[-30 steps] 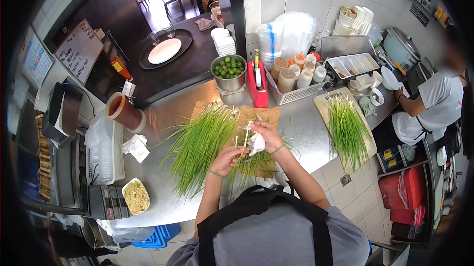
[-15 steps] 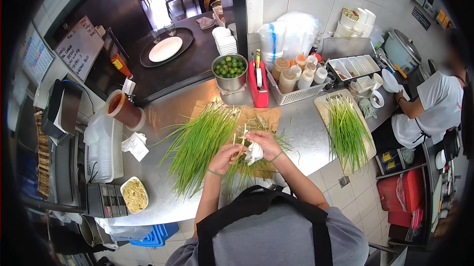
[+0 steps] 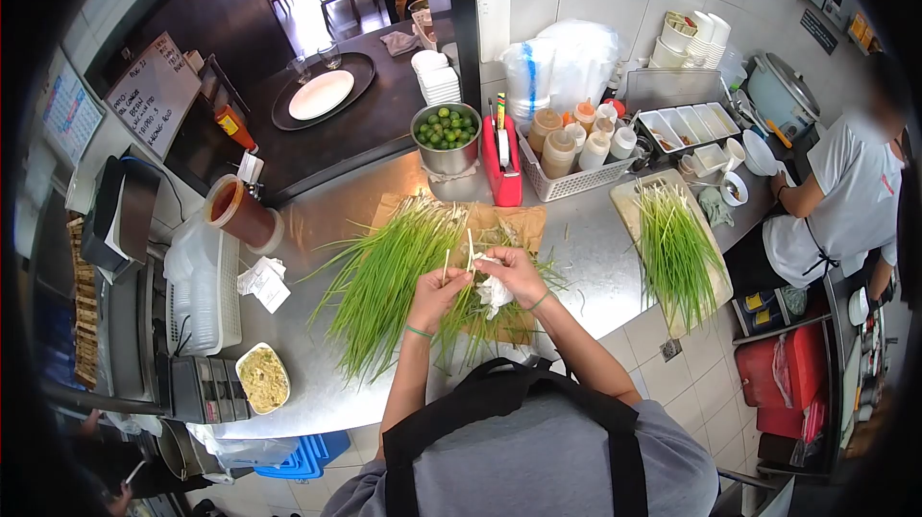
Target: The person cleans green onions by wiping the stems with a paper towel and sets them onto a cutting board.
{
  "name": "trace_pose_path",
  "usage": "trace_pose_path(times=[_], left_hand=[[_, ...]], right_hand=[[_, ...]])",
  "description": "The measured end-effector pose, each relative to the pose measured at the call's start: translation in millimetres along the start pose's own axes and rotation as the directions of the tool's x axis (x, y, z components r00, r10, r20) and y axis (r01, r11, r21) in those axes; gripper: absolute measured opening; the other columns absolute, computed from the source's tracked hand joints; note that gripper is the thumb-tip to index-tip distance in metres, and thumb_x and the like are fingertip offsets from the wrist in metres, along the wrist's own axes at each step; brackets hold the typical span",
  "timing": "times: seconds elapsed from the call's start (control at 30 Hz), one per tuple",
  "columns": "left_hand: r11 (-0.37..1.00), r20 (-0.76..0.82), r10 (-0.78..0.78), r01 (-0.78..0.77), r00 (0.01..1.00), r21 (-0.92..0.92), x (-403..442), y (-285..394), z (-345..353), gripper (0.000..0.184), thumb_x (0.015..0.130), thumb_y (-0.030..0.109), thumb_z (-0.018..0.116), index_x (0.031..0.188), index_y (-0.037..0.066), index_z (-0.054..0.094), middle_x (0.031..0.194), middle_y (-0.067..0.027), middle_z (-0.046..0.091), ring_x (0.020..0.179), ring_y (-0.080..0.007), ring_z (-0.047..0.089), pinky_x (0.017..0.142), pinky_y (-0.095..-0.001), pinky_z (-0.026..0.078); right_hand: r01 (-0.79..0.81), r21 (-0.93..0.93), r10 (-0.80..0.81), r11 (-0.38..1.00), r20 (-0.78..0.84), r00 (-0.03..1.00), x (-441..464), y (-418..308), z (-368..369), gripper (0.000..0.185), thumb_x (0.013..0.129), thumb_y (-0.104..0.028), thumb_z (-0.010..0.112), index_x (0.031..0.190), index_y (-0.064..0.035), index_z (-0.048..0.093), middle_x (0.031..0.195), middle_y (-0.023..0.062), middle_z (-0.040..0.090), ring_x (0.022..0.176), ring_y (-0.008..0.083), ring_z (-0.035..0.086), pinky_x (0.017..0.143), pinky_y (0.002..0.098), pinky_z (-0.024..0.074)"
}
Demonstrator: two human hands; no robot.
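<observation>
My left hand (image 3: 440,296) is closed on green onion stalks, whose pale ends (image 3: 447,263) stick up above the fingers. Close beside it, my right hand (image 3: 514,275) pinches a white stalk end (image 3: 471,243) and holds a crumpled white cloth or tissue (image 3: 494,295). A large pile of green onions (image 3: 389,277) lies to the left of my hands, partly on brown paper (image 3: 526,224). Loose green stalks and trimmings lie under and around my hands. Another bunch of green onions (image 3: 677,253) rests on a cutting board (image 3: 634,205) at the right.
Behind my hands stand a pot of green limes (image 3: 447,138), a red holder (image 3: 506,181) and a basket of squeeze bottles (image 3: 567,186). At left are a sauce container (image 3: 233,208) and a food tub (image 3: 263,381). A co-worker (image 3: 831,200) stands at the right.
My hands have come closer together, and my right hand has moved slightly left and down with the white cloth. The co-worker's other arm now shows at the far right.
</observation>
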State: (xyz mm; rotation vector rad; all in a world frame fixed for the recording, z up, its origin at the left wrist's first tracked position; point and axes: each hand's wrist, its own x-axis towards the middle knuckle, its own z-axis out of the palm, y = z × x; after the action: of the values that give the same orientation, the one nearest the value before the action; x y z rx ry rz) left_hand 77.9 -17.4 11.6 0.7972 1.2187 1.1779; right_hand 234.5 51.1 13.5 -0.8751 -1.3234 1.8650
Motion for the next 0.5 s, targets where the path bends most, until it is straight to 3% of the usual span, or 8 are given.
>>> trace_pose_path(times=[0.17,0.27,0.37,0.5], left_hand=[[1.0,-0.022,-0.01,0.01,1.0,0.02,-1.3,6.0,-1.6,0.013,0.08,0.02,0.064,0.081,0.006,0.063,0.066,0.0059,0.058,0.044,0.0024,0.029,0.039,-0.0148,0.019],[0.999,0.0,-0.034,0.034,0.999,0.022,-2.4,6.3,-1.9,0.014,0.08,0.02,0.063,0.082,0.006,0.063,0.065,0.0065,0.057,0.044,0.0025,0.028,0.04,-0.0149,0.019],[0.999,0.011,-0.042,0.042,0.999,0.014,-4.5,10.1,2.9,0.012,0.08,0.018,0.064,0.083,0.006,0.063,0.064,0.0067,0.056,0.044,0.0024,0.028,0.04,-0.0153,0.018],[1.0,0.027,0.022,-0.022,0.999,0.015,-2.5,3.3,2.6,0.011,0.079,0.016,0.065,0.082,0.006,0.063,0.064,0.0064,0.057,0.044,0.0022,0.029,0.04,-0.0158,0.018]], right_hand=[[0.124,-0.288,-0.114,0.95,0.053,0.992,4.6,1.6,-11.9,0.01,0.08,-0.012,0.062,0.081,-0.0025,0.062,0.071,-0.0041,0.057,0.063,0.0013,0.047,0.056,0.0172,0.0362],[0.051,-0.211,-0.017,0.976,0.159,0.987,4.0,-6.2,-14.7,0.01,0.08,-0.012,0.062,0.081,-0.0027,0.062,0.071,-0.004,0.057,0.062,0.0019,0.046,0.056,0.0183,0.0366],[0.032,-0.196,-0.002,0.98,0.153,0.988,4.6,-9.6,-13.3,0.011,0.078,-0.013,0.063,0.081,-0.0018,0.061,0.072,-0.0034,0.056,0.062,0.0034,0.046,0.056,0.0199,0.0376],[0.254,-0.508,-0.221,0.823,0.126,0.967,7.5,-7.5,-14.8,0.014,0.075,-0.013,0.064,0.08,-0.0011,0.06,0.071,-0.0014,0.056,0.063,0.0051,0.048,0.057,0.0211,0.0386]])
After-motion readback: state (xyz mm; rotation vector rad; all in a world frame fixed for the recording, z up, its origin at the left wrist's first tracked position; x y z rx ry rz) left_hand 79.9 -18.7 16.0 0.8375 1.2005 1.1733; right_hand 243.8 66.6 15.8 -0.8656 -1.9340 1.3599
